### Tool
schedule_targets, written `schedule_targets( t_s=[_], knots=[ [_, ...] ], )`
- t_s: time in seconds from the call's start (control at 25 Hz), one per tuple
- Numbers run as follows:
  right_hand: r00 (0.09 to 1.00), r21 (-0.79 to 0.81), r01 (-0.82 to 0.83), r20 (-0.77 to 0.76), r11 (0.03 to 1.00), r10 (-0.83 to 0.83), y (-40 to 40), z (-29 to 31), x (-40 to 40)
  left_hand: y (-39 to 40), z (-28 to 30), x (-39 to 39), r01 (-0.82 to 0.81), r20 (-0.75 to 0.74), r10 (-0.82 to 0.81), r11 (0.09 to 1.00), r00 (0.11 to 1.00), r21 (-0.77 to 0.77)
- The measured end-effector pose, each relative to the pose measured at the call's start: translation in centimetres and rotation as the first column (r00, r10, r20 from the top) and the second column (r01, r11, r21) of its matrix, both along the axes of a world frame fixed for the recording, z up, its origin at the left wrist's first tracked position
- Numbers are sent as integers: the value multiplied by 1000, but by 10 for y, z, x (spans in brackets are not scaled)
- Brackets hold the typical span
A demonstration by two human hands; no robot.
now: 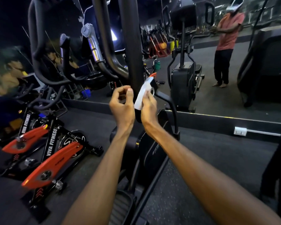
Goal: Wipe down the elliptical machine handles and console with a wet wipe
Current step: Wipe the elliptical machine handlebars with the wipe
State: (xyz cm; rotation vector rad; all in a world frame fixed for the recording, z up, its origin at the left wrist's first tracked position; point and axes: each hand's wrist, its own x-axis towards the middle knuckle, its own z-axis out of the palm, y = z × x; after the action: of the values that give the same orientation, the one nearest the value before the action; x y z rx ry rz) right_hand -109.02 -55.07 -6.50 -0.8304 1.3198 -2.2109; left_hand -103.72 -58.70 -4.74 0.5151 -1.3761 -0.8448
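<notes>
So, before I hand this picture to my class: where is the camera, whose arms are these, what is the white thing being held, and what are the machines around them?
The one picture comes from a camera worn on a person's head, looking forward and down, so the two bare arms are the wearer's own. The right hand holds a small white packet, probably the wet wipes. The left hand is beside it with fingers curled, pinched near the packet's top; whether it grips anything is unclear. Just behind stands the black elliptical machine, its handles rising to the upper left. On the floor to the left are red spin bikes. Ahead is a wall mirror, which reflects the person.
</notes>
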Motion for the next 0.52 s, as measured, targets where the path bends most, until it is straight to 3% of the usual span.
schedule_targets(
  t_s=[0.12, 0.32, 0.48, 0.52],
  knots=[
    [997, 76, -54, -51, 996, 58, 5, -41, 0, -4, -8, 1, -3, -15, 3, 999, 1000, 45],
    [983, -88, -179, 17, 980, 181, -7, -8, -21, -5, 0, -15, -44, -128, 46, 999, 991, 20],
    [945, 201, -167, -246, 965, 214, -11, -67, -33, -7, -1, -29, -128, -156, 134, 991, 979, 50],
    [944, 223, -173, -240, 959, 226, -11, -66, -38, -8, -2, -30, -143, -155, 150, 988, 976, 58]
  ],
)
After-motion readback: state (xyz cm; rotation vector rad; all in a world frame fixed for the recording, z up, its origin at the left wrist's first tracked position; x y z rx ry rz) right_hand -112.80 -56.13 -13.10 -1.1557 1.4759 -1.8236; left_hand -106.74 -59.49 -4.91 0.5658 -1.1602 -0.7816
